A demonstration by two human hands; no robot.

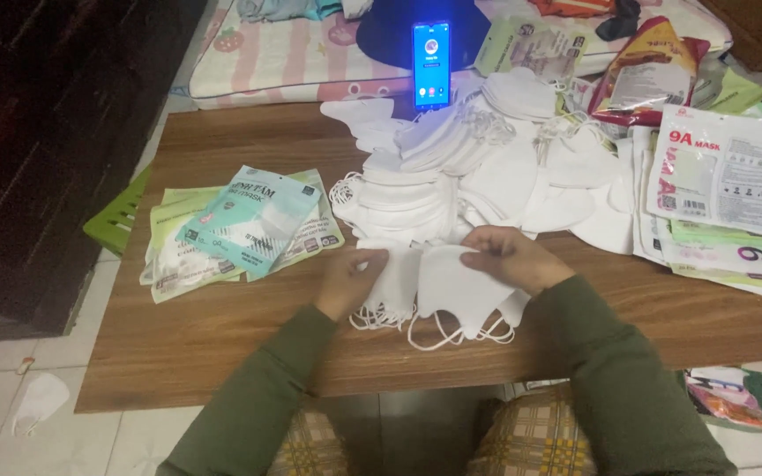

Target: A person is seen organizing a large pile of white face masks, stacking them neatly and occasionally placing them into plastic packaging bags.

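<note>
A small stack of white masks [451, 286] lies at the near edge of the wooden table [205, 344], pinched by the left hand [350, 278] and right hand [509, 257]. Beyond this stack a large loose mask heap [469, 167] looks unsorted; left of the stack, a few filled packets [240, 225] suggest packing has barely begun.

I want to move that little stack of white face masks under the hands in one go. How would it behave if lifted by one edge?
The stack of white masks would probably flop: thin folded fabric, with ear loops trailing loosely beneath. It looks light, so both the left hand and right hand steady it easily. Loose layers would likely slide apart, as in the pile behind.
</note>
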